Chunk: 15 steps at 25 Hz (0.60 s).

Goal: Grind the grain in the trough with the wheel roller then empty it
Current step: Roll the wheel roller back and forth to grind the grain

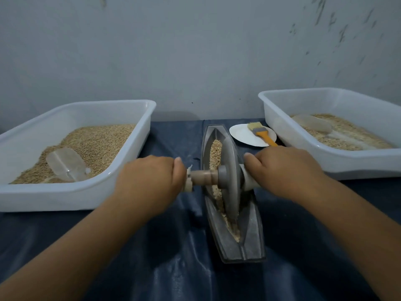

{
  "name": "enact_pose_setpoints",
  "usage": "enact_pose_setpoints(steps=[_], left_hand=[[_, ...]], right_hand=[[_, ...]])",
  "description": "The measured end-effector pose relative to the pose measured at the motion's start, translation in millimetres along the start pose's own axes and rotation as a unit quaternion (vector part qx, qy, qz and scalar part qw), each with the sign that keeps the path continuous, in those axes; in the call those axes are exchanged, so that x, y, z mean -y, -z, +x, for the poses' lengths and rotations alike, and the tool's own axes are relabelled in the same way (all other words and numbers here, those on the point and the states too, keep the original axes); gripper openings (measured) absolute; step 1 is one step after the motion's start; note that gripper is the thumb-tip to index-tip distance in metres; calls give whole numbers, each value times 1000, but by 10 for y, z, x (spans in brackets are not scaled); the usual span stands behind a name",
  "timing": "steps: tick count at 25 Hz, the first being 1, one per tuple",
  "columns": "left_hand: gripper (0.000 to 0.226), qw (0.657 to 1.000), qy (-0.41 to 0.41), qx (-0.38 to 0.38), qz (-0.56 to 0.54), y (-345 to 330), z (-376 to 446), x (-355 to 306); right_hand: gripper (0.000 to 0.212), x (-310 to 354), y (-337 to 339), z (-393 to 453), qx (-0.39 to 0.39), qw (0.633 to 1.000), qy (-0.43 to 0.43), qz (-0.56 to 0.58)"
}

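Observation:
A grey boat-shaped trough (251, 235) lies lengthwise on the dark blue cloth in the middle. Grain (215, 152) fills its groove, whole at the far end and crushed pale near the front. The grey wheel roller (231, 170) stands upright in the groove near the trough's middle. A wooden axle handle (202, 177) sticks out on each side. My left hand (149, 181) grips the left handle end. My right hand (284, 170) grips the right handle end, which it mostly hides.
A white tub (71, 193) of grain with a clear scoop (66, 164) stands at the left. Another white tub (334, 164) with grain and a scoop (314, 123) stands at the right. A white plate (240, 135) with an orange-handled brush (261, 132) lies behind the trough.

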<state>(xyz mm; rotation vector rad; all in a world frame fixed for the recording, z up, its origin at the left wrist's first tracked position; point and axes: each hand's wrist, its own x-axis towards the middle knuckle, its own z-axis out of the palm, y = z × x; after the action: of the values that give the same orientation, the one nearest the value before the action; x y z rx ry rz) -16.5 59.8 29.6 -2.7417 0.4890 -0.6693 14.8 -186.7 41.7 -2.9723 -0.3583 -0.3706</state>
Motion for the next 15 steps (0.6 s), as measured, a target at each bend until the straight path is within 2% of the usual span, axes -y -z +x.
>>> enact_pose_setpoints(steps=[2,4,6,7,8,12,15], left_hand=[[35,992,77,-46,-91,151,-131,-19],[36,992,62,-74,-82,157,-135,-36],[9,1000,-8,0,26,-18,-26,-41],[22,994,-9,50,95,-137,94,-13],[35,989,0,58,134,-251,244,39],[43,991,25,63,112,-332,694,96],[38,992,16,90,91,-224,459,79]], right_hand=[[58,11,130,-247,-22,1000,9,0],[60,43,124,-279,-41,999,9,-12],[59,58,-5,-92,-59,998,-8,-26],[58,52,-82,60,-74,997,-23,-27],[55,34,-152,232,-85,995,-38,-29],[51,17,-251,649,-74,995,-57,-27],[52,56,-195,401,-89,995,-30,-28]])
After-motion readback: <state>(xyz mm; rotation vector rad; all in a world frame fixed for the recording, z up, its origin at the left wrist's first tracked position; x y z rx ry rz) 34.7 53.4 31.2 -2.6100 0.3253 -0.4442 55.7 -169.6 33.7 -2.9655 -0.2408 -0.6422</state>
